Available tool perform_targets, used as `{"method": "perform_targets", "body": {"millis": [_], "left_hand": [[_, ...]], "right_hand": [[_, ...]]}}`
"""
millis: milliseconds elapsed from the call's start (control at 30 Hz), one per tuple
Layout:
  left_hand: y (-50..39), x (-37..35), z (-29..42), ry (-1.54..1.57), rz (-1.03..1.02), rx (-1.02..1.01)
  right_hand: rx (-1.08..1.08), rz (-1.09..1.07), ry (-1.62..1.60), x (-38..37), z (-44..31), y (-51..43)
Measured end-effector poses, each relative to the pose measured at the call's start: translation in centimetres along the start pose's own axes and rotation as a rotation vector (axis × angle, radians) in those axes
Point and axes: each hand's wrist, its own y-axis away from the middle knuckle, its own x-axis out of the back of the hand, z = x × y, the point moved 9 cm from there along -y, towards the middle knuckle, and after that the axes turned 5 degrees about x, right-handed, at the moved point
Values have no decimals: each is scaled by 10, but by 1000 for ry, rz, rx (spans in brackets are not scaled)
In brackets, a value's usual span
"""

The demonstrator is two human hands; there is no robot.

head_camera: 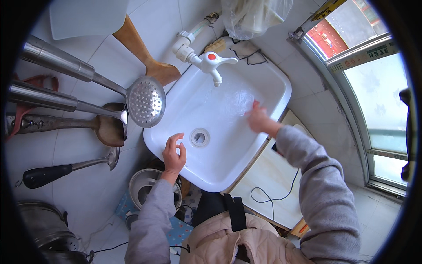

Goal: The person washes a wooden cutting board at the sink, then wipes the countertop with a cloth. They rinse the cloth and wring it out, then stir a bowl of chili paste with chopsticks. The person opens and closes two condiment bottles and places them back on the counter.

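Note:
A white ceramic sink (211,158) lies before me, with a round drain (199,137) towards its near left side. Over its left rim, my left hand (174,155) holds nothing, its fingers bent and apart. My right hand (258,118) reaches over the right side of the basin. Its fingers are blurred and reddish, and I cannot tell whether anything is between them. Close to those fingertips, a bright, rippled patch of water (240,99) shows on the basin floor. Above the far part hangs a white plastic tap (211,62) with a red dot, apart from both hands.
A skimmer (146,101), a spatula (112,127) and a black-handled utensil (49,176) hang at left. A yellow sponge (215,46) and a dark-edged cloth (249,52) lie behind the tap. A cable (270,199) crosses the right-hand counter (250,184). Pot lids (140,184) stand lower left.

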Motion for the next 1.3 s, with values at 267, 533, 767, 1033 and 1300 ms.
{"method": "perform_targets", "body": {"millis": [267, 533, 767, 1033, 1300], "left_hand": [[1, 1, -1, 79, -30, 33], [0, 0, -1, 105, -27, 4], [0, -5, -2, 84, -81, 17], [-2, -13, -5, 39, -146, 72], [-53, -113, -46, 832, -421, 1040]], "right_hand": [[320, -60, -564, 11, -219, 20], [-175, 212, -2163, 59, -238, 21], [264, 510, -1322, 102, -252, 66], [128, 354, -1072, 83, -201, 29], [-149, 1027, -1363, 177, -46, 18]]}}
